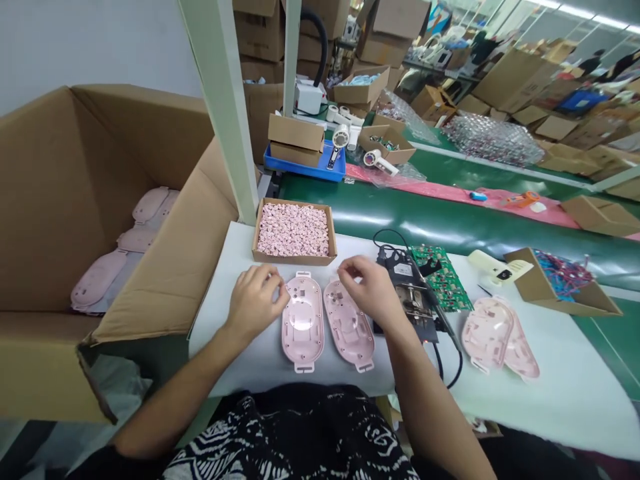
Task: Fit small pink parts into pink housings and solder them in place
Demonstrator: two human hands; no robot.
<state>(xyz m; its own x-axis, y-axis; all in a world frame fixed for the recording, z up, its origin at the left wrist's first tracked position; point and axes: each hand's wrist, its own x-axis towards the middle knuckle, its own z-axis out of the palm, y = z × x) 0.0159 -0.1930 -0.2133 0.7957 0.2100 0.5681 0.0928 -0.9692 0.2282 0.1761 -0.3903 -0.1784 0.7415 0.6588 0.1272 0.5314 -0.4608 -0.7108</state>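
Two pink plastic shells lie side by side on the white table, their hollow sides up. Close to the upper left edge of the left shell (303, 323) is my left hand (256, 299), its fingers curled and thumb drawn in. Over the top end of the right shell (350, 327) my right hand (371, 288) is closed in a pinch. Whatever either hand may hold is too small or hidden to make out. Just beyond the shells stands a carton of small pink parts (294, 230).
Right of the shells sit a black soldering device (413, 293) with cables and a green circuit board sheet (443, 277). Farther right are more pink shells (487, 333) and a box of wires (565, 280). A large carton (165, 267) borders the table's left. Behind runs a green conveyor (360, 210).
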